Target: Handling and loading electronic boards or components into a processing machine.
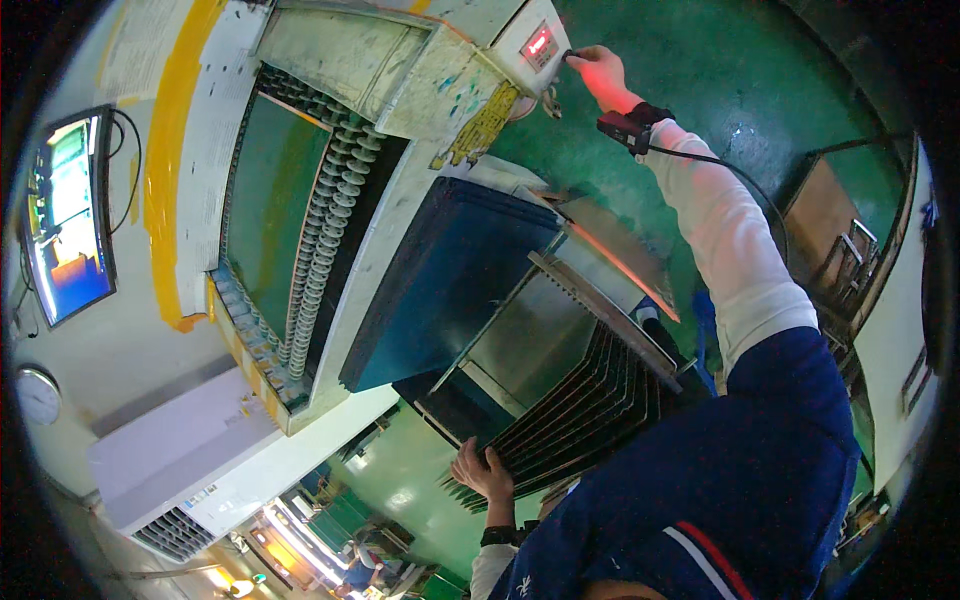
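My right hand [601, 78] reaches far forward to a white control box [528, 45] with a lit red digital display. Its fingers are closed on a small black knob [570, 56] at the side of the box. Lower down, my left hand [484, 474] lies against the edge of a rack [610, 318] filled with several thin dark panels [560, 425]. The fingers of that hand are apart, and it grips nothing that I can see. A dark device [624, 131] with a cable is strapped at my right wrist.
A conveyor machine [335, 200] with rows of white roller wheels carries a greenish panel [285, 170]. Beside it leans a thick dark blue slab [450, 270]. A screen [70, 215] and a round clock [38, 397] are at the left. A person [360, 572] stands far off.
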The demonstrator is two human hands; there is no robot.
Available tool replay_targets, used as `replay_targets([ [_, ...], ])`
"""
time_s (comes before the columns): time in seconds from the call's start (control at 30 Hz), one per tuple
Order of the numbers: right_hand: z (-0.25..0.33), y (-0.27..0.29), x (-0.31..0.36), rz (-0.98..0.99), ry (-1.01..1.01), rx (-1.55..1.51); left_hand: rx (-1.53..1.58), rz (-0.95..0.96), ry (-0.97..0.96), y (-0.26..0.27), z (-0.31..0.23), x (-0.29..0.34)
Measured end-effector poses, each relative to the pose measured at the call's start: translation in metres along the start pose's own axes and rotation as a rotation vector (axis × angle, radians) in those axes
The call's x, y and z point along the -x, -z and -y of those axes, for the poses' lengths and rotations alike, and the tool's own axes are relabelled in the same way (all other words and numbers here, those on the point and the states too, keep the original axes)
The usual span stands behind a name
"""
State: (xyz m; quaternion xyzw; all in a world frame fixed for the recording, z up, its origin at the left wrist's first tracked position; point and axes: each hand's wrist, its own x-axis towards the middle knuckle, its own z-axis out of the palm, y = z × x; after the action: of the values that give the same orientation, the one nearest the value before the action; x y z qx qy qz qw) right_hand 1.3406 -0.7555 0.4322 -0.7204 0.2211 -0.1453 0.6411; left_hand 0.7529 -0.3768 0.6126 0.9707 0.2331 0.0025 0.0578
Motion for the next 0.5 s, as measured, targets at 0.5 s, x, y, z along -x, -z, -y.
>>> replay_targets([
  [0.5, 0.016, 0.007, 0.007, 0.008, -0.04, -0.021, 0.001, 0.027, 0.007, 0.007, -0.015, -0.001],
])
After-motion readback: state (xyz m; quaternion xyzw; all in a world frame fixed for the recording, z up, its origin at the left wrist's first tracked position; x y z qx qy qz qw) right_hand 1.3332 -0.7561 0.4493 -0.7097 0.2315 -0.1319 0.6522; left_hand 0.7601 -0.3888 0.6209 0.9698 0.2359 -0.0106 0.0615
